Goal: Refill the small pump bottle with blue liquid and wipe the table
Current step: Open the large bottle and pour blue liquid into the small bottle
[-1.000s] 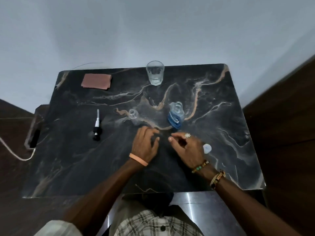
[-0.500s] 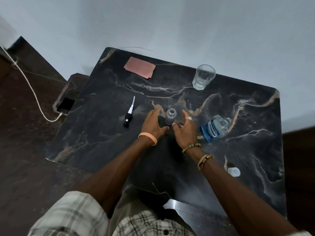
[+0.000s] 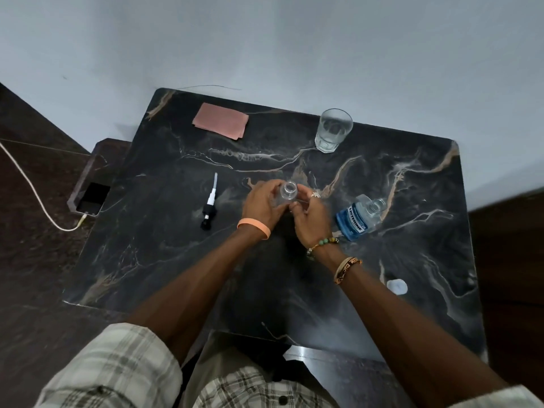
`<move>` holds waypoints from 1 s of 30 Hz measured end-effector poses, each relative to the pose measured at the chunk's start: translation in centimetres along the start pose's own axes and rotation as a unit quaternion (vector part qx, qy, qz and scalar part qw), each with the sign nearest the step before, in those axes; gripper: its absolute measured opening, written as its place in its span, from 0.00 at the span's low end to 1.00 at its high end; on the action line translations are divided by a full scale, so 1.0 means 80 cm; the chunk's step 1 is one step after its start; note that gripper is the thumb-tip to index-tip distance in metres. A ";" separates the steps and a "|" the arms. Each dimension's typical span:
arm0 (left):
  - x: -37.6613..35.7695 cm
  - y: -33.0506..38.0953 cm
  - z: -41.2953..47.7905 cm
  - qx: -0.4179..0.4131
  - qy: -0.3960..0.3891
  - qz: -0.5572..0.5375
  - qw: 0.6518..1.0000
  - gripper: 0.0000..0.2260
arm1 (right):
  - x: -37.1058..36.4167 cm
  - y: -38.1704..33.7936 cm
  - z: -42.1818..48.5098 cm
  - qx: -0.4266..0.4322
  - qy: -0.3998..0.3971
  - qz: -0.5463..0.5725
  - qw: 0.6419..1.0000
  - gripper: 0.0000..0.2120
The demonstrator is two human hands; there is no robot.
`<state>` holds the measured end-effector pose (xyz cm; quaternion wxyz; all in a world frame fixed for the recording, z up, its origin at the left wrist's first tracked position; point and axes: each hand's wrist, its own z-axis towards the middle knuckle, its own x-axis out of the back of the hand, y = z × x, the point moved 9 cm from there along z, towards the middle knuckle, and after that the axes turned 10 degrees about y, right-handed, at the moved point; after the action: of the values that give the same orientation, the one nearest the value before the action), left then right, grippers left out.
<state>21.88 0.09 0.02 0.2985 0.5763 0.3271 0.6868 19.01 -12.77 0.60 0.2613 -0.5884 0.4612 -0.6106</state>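
Note:
The small clear pump bottle (image 3: 287, 193) stands open-necked at the middle of the dark marble table (image 3: 164, 231). My left hand (image 3: 260, 203) grips its left side and my right hand (image 3: 309, 214) holds its right side, fingers curled round it. Its black-and-white pump head (image 3: 209, 206) lies on the table to the left. An uncapped bottle of blue liquid (image 3: 357, 217) stands just right of my right hand. A folded pink cloth (image 3: 220, 120) lies at the far left of the table.
A glass with clear liquid (image 3: 333, 130) stands at the far edge. A small pale cap (image 3: 396, 286) lies near the right front. A phone (image 3: 91, 198) on a white cable (image 3: 29, 184) rests on a low ledge left of the table.
Both hands have gone from the bare table in front of the small bottle to closing round it. The head camera has swung, so the table sits differently in view.

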 end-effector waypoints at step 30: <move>0.048 0.145 0.035 -0.031 0.042 -0.099 0.994 0.25 | 0.194 -0.114 0.021 0.107 0.161 -0.006 0.981 0.23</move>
<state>23.66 -3.60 11.85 0.3692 0.5024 0.3735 0.6868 20.05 -22.55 15.74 0.2412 -0.4538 0.4259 -0.7446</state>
